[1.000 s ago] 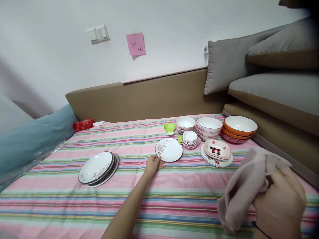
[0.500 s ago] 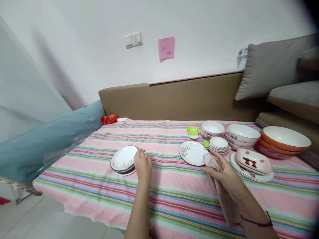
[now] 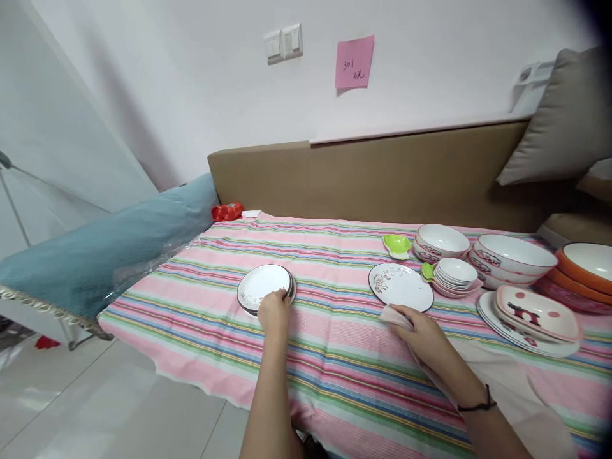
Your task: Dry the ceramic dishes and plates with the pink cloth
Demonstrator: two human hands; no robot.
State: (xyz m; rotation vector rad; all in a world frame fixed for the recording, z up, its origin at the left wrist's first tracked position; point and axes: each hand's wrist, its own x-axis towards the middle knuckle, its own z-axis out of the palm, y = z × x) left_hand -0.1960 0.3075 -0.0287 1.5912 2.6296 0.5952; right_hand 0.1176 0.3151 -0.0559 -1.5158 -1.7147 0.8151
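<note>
My left hand [image 3: 274, 312] is closed on the near right rim of the top white plate [image 3: 262, 287], which has a dark edge and a floral pattern. That plate sits on a small stack, and the lower plates show only at their edges. A pale pink cloth [image 3: 396, 317] is pinched in my right hand [image 3: 421, 331], its loose end trailing under the forearm. Just beyond the cloth, a single dark-rimmed floral plate [image 3: 406, 290] lies flat, apart from the stack.
To the right stand stacked small white bowls [image 3: 456, 271], larger pink-rimmed bowls [image 3: 442, 239], orange bowls [image 3: 593, 264] and bear-patterned dishes [image 3: 538, 309]. A green dish [image 3: 396, 245] lies behind. A striped cloth [image 3: 335, 357] covers the surface; a red packet [image 3: 227, 211] sits far left.
My left hand has moved from beside the stack onto the top plate's near rim. My right hand, with the cloth, has drawn back from the single plate's edge. The view has shifted.
</note>
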